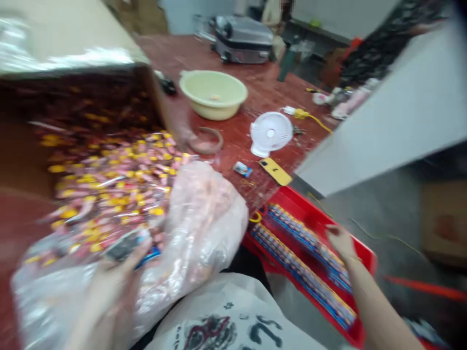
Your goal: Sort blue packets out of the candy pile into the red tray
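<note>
Left hand point(116, 274): grasped a dark item point(124, 247), eight o'clock.
Right hand point(341, 243): was at the red tray point(369, 262), four o'clock; its grip couldn't be told.
Blue rows point(302, 267): lay inside.

On the table point(233, 138) a box point(73, 34) holding pieces point(116, 194) lies left with a bag point(204, 209) in front, a basin point(219, 111) stands behind the bag, a suitcase point(245, 41) behind the basin, a fan point(270, 133) and phone point(276, 171) to the basin's right, and at the table's near right edge sits a tray point(314, 218).
</note>
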The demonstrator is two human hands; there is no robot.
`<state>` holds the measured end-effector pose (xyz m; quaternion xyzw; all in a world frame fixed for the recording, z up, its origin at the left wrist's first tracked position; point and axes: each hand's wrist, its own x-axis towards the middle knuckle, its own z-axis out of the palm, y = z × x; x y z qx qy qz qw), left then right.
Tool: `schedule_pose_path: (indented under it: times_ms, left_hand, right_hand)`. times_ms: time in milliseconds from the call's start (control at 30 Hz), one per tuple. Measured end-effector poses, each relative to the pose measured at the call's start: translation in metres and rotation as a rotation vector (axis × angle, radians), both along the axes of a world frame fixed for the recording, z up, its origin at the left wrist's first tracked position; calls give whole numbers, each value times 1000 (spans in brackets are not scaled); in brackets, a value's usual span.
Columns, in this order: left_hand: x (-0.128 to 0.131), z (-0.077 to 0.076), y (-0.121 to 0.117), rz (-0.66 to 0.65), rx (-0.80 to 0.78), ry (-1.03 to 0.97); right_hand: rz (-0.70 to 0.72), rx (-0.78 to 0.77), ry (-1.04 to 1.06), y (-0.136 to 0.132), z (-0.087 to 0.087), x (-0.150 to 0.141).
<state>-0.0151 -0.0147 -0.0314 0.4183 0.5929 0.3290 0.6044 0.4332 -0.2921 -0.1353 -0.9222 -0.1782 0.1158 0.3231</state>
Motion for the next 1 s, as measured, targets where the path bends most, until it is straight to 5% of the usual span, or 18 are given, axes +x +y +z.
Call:
schedule_pose_path:
  times_ms: [133, 300, 467, 567, 667, 833, 1000]
  left_hand:
    - [-7, 6, -3, 50, -76, -174]
    - [-17, -3, 11, 122, -46, -280]
    - [-25, -7, 16, 98, -98, -321]
    - [-29, -6, 16, 64, -101, -351]
    - [-29, -6, 16, 68, -92, -348]
    - [-22, -4, 16, 70, -64, -348]
    - [-17, 5, 13, 18, -62, -359]
  right_hand:
    - [396, 218, -122, 88, 20, -45]
    - [1088, 572, -194, 253, 69, -193]
    - [1730, 318, -100, 353, 81, -293]
    - [1770, 324, -50, 364, 74, -301]
    - [1626, 401, 21, 356, 76, -291]
    - [1233, 720, 410, 330, 107, -277]
    - [1241, 831, 427, 312, 133, -278]
